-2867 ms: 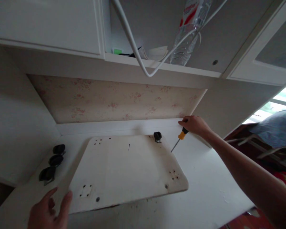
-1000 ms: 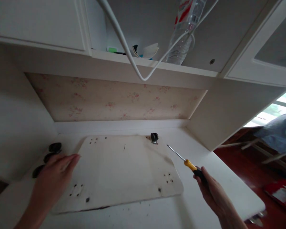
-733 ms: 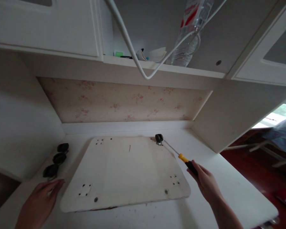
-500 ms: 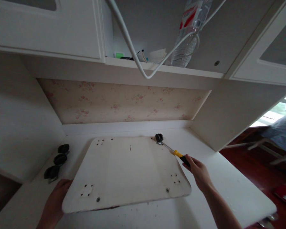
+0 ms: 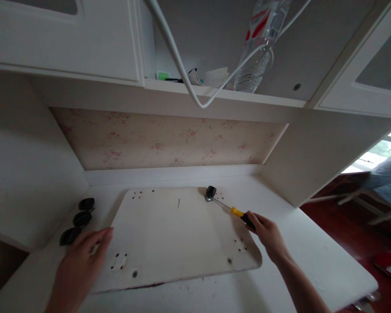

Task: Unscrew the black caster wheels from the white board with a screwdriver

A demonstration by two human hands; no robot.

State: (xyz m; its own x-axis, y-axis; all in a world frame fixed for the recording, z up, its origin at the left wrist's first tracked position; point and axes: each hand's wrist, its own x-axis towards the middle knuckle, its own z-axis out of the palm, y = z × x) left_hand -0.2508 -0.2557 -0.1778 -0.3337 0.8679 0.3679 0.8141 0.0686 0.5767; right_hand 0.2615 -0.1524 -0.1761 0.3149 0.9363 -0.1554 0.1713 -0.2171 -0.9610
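A white board (image 5: 182,234) with rounded corners and groups of screw holes lies on the white desktop. My right hand (image 5: 266,230) grips the black handle of a yellow-and-black screwdriver (image 5: 237,211). Its shaft points left, and the tip meets the metal plate of a black caster wheel (image 5: 210,191) near the board's far right corner. Over the board's left side is my left hand (image 5: 81,261), slightly blurred, fingers extended and holding nothing visible. Several holes show beside the caster. To the left of the board, three more caster wheels (image 5: 82,218) stand in a row, the nearest partly behind my left hand.
Above hangs a cabinet shelf (image 5: 273,99) with a clear plastic bottle (image 5: 256,56) and small items. A white cable (image 5: 185,74) loops down in front of it. Side panels (image 5: 326,148) bound the desk (image 5: 299,248). A red floor (image 5: 332,217) shows at right.
My left hand has let go of the board's left edge and risen rightward over it. The caster and screwdriver tip have shifted left, uncovering holes in the far right corner.
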